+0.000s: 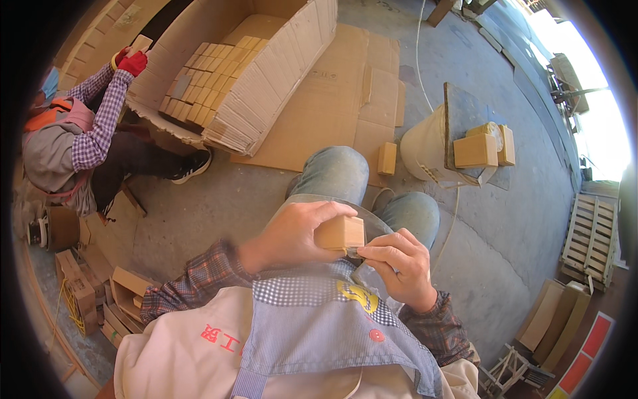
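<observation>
Above my lap, my left hand (299,229) is wrapped round a pale wooden block (349,233), its end face turned to the right. The fingers of my right hand (401,263) are pinched together at the near right corner of that block. Something small and greyish shows between those fingertips, too little of it to name. A blue checked and striped apron (312,326) covers my front below both hands, over my jeans (335,174).
An upturned pale bucket (425,146) carries a dark board with wooden blocks (476,151). Another block (387,158) stands by my knee. A large carton (242,106) holds rows of blocks. At left, a person in red gloves (133,61) handles a block. Pallets (589,236) lean at right.
</observation>
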Available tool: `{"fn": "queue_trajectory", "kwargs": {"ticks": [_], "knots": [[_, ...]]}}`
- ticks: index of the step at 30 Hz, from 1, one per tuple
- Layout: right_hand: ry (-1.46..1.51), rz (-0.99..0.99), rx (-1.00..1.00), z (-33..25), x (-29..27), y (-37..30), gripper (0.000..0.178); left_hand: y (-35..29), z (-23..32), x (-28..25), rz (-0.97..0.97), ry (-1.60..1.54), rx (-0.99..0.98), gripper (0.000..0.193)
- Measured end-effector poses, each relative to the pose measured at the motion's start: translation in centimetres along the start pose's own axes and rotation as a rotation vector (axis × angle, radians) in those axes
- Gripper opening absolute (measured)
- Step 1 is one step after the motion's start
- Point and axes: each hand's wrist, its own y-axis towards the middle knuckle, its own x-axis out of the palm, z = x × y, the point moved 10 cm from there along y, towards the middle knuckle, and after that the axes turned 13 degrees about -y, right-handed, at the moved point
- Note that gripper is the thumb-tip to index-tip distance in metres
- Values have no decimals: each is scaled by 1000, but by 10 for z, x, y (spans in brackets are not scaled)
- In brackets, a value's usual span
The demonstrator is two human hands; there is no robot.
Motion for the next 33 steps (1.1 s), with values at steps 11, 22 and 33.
{"fn": "queue_trajectory", "kwargs": {"ticks": [11,22,33], "knots": [[-109,86,-36,14,6,-2,25,3,-3,4,-33,-33,-7,65],[7,-13,-17,10,5,1,25,4,-1,2,-46,-55,1,65],[-11,-36,35,14,3,1,23,5,4,5,-66,-37,7,56]]}}
